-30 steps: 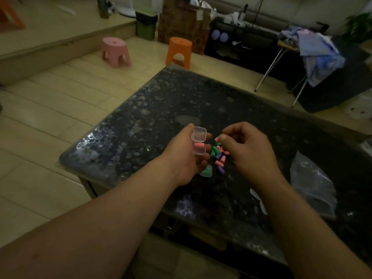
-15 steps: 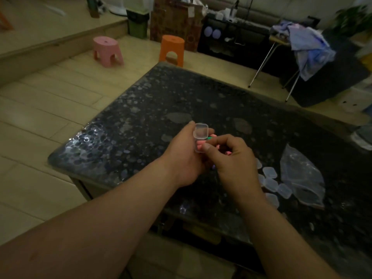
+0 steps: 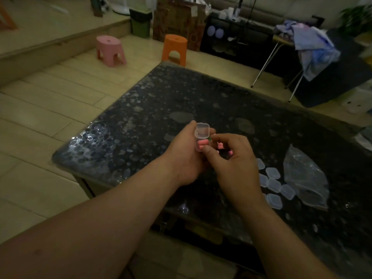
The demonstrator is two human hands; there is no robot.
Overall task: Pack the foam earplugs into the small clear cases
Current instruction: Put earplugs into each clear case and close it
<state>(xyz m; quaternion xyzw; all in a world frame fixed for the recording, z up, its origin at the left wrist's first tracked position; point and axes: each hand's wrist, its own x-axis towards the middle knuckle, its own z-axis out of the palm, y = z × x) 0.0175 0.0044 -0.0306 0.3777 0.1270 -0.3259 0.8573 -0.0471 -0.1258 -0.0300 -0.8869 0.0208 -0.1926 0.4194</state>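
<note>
My left hand (image 3: 186, 154) grips a small clear hinged case (image 3: 202, 135) above the dark table (image 3: 141, 117), its lid standing open. Pink earplugs (image 3: 202, 144) lie inside its lower half. My right hand (image 3: 233, 160) sits right beside the case, thumb tip at its lower edge and fingers curled; whether it pinches an earplug is hidden. Loose pink earplugs (image 3: 221, 146) on the table peek out behind the right fingers. Several more clear cases (image 3: 272, 182) lie on the table to the right of my right wrist.
A crumpled clear plastic bag (image 3: 304, 176) lies right of the spare cases. The table's near-left corner and front edge are close to my forearms. A pink stool (image 3: 109, 50) and an orange stool (image 3: 174, 49) stand on the floor beyond the table.
My right hand came from the earplug pile over to the case in my left hand, and more pink now shows inside the case. The view shifted, revealing the spare cases.
</note>
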